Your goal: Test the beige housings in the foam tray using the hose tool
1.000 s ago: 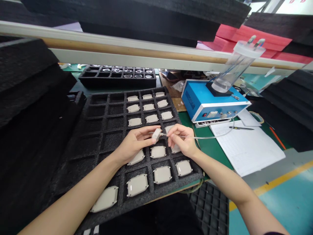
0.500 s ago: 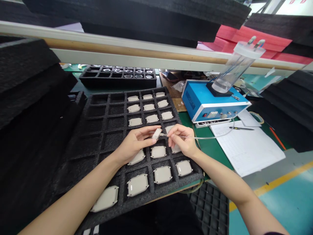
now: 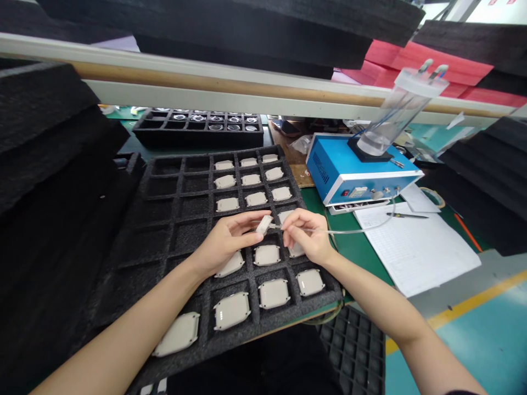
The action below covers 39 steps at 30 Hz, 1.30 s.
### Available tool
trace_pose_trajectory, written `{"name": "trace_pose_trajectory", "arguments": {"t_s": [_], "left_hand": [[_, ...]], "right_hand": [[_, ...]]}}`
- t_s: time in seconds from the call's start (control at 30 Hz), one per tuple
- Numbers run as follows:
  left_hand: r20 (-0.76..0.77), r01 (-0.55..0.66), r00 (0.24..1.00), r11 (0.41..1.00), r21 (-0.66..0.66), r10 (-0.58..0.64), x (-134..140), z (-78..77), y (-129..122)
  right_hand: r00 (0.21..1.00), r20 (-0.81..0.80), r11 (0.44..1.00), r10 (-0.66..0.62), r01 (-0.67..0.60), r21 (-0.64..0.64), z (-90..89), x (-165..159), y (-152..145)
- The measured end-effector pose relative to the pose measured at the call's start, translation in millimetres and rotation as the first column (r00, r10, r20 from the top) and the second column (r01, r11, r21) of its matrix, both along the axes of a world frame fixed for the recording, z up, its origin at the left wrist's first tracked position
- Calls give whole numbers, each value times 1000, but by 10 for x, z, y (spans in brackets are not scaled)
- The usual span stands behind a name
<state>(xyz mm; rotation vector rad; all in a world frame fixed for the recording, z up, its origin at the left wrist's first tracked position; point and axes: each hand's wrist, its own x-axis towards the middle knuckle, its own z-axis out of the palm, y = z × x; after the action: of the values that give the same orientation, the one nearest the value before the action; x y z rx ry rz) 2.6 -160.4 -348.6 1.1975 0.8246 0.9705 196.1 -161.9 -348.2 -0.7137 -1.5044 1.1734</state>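
Between the thumb and fingers of my left hand (image 3: 230, 238) is a small beige watch case (image 3: 264, 225), tilted up on edge. My right hand (image 3: 305, 230) pinches the end of a clear thin tube (image 3: 349, 232), whose tip reaches the side of the case; whether it touches is too small to tell. Both hands are over a black foam tray (image 3: 255, 323) with square compartments. Several beige watch cases, one of them at the front (image 3: 231, 311), lie in its right-hand columns; many left compartments hold nothing.
The tube runs to a blue machine (image 3: 370, 178) carrying a clear cylinder (image 3: 381, 118). Papers (image 3: 415, 247) and a pen (image 3: 407, 215) lie on the right. Behind stands a tray of round watch parts (image 3: 197, 131). Black foam stacks (image 3: 45, 219) rise at the left, below a shelf rail (image 3: 230, 93).
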Motion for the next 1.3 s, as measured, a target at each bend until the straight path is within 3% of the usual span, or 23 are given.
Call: {"name": "trace_pose_trajectory", "arguments": {"t_s": [1.3], "left_hand": [[8,-21,1000,1000,-20,21,16,35,-10]], "right_hand": [[999,31,1000,10,-9,-10,19,4,-5]]}}
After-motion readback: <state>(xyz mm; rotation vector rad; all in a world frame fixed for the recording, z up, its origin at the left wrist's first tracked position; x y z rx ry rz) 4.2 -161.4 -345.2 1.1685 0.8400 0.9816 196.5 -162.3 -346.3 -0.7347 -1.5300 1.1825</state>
